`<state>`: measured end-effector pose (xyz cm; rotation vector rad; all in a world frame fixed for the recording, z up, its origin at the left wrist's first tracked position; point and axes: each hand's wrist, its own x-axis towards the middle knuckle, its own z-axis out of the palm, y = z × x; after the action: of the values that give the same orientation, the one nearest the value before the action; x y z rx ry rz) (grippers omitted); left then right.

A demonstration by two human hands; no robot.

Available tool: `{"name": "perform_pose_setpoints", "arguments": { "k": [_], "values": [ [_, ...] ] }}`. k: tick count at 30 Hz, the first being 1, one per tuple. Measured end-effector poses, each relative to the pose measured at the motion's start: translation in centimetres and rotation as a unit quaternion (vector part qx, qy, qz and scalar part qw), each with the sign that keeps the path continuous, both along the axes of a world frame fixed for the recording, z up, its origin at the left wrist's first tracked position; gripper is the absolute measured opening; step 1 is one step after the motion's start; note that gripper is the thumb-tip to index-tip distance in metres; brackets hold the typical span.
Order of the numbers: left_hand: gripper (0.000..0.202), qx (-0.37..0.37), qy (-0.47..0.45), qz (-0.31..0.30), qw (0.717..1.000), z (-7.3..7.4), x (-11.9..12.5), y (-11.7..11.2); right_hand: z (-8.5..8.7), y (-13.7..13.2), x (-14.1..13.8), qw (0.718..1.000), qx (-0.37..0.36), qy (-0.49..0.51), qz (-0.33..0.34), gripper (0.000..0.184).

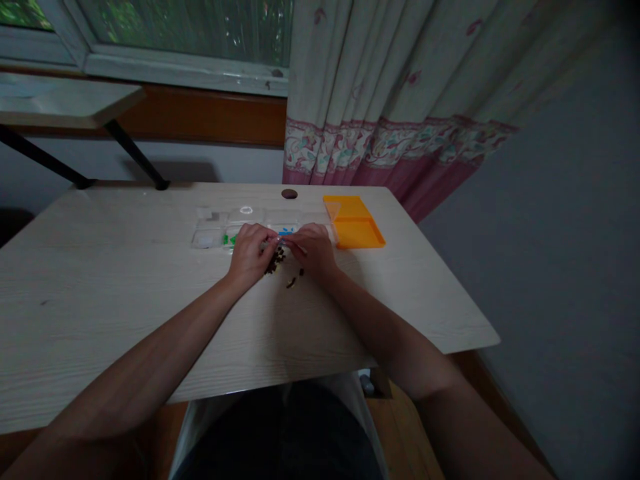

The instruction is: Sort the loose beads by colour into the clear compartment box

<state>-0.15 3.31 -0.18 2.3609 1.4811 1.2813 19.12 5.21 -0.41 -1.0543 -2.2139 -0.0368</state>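
My left hand [251, 252] and my right hand [313, 248] meet over the middle of a pale wooden table [125, 280]. Both are curled in a pinch around a small clear plastic bag [283, 241], out of which small dark brown pieces [276, 260] spill onto the table; a few more dark pieces [295, 279] lie nearer to me. Just behind the hands lies a clear compartment box [220, 227] with green bits [229, 239] and blue bits [286, 231] in its cells.
An orange tray [356, 223] lies to the right of the clear box. A dark round hole [289, 194] marks the table's far edge. Behind are a window, a flowered curtain [400, 100], and a second tabletop [60, 100] at the far left.
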Motion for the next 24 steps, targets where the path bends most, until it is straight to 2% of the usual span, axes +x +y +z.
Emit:
{"name": "perform_pose_setpoints", "arguments": {
  "k": [8, 15, 19, 24],
  "values": [
    [0.032, -0.008, 0.031, 0.007, 0.999, 0.1, -0.2, 0.1, 0.1, 0.3, 0.0, 1.000, -0.007, 0.007, -0.008, 0.031],
    [0.036, -0.006, 0.030, 0.062, 0.998, 1.8, -1.1, 0.1, -0.8, 1.8, 1.0, 0.996, -0.011, 0.062, -0.070, 0.025],
    [0.032, -0.031, 0.103, 0.034, 0.994, 2.9, -1.3, 0.2, -1.4, 2.4, 1.1, 0.989, 0.010, 0.079, -0.123, 0.021],
    [0.028, -0.094, 0.203, -0.011, 0.975, 3.7, -1.2, 0.5, -1.7, 2.7, 0.9, 0.990, 0.004, 0.043, -0.133, 0.020]
  ]
}}
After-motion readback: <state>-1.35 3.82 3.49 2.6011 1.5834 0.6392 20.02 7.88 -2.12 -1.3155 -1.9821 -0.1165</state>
